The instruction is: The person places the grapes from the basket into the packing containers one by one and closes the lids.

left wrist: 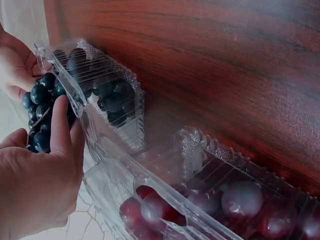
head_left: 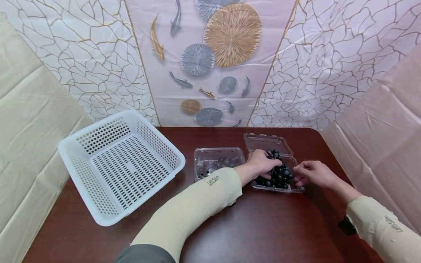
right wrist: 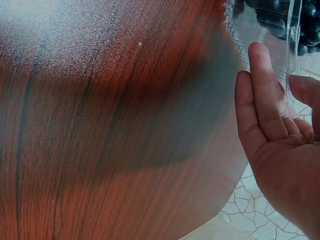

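A bunch of dark grapes [head_left: 279, 174] sits in an open clear plastic container [head_left: 297, 160] at the right of the table. My left hand [head_left: 261, 163] reaches over the container's left side and grips the top of the bunch; the left wrist view shows its fingers curled round the dark grapes [left wrist: 42, 100]. At the container's right side, my right hand [head_left: 314, 175] holds the rim, with thumb and fingers on either side of the clear wall [right wrist: 292, 45]. Part of the bunch is hidden behind my left hand.
Left of the dark grapes stands a second clear container [head_left: 218, 150] with reddish grapes [left wrist: 242, 200]. A large white slotted basket [head_left: 131, 164] takes up the table's left side. The hinged lid [head_left: 266, 141] lies folded back behind the dark grapes. Fabric-covered walls surround the brown table [head_left: 250, 226].
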The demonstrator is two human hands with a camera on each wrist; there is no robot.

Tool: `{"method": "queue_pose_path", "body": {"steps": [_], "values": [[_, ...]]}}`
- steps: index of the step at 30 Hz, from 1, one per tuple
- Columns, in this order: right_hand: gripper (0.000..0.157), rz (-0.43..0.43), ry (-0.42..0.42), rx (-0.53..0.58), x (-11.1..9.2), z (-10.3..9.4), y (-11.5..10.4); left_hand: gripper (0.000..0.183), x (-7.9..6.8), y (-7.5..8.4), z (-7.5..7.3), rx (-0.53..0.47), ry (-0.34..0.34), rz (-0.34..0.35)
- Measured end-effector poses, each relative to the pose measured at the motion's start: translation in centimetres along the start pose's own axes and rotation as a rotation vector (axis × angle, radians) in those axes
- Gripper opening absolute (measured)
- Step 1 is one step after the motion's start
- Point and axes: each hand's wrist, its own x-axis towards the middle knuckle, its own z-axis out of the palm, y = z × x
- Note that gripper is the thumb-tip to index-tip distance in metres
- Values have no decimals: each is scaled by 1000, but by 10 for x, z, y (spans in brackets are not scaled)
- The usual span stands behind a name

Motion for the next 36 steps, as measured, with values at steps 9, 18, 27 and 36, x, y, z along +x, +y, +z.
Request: {"method": "queue_pose_path", "body": {"steps": [9, 18, 27, 36], "values": [[30, -13, -7, 36, 1, 1, -1, 42, -9, -3, 0, -98, -35, -81], [31, -33, -19, 47, 2, 1, 0, 39, -12, 2, -7, -24, -103, -111], [30, -23, -15, 28, 3, 1, -5, 36, -10, 7, -26, 191, -228, -26], [31, -24, -20, 14, 2, 0, -4, 27, -7, 23, -49, 610, -230, 190]]}}
